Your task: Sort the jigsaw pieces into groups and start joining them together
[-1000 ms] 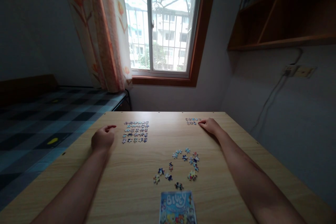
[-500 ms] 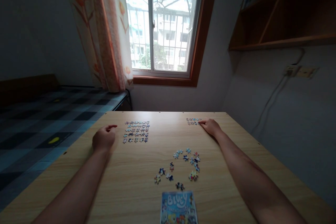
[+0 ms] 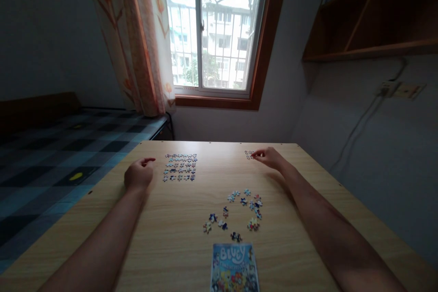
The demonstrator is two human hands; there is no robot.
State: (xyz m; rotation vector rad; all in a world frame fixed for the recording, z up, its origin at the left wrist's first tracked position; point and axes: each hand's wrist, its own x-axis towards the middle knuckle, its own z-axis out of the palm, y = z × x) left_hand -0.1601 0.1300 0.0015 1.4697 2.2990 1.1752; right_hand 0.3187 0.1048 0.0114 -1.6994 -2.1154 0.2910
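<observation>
My right hand (image 3: 268, 158) reaches over the far right of the table, thumb and fingers pinched together. Its fingertips meet the right side of a small group of jigsaw pieces (image 3: 248, 154) and cover part of it; whatever is in the pinch is too small to make out. My left hand (image 3: 139, 174) rests at the table's left side, mostly curled, with the index finger pointing right and nothing visible in it. Just beyond that finger lie several neat rows of jigsaw pieces (image 3: 180, 165). Loose jigsaw pieces (image 3: 243, 201) are scattered nearer to me.
A blue "Bluey" puzzle box or picture (image 3: 234, 268) lies at the near edge of the wooden table (image 3: 164, 237). A bed with a checked cover (image 3: 68, 146) stands left, a window (image 3: 219, 32) ahead. Shelves (image 3: 369, 50) and a socket with a cord (image 3: 388, 89) are on the right.
My right hand has shifted slightly left and lifted, its fingers now over the small group's right part. My left hand stays in place. The whole view has tilted a little.
</observation>
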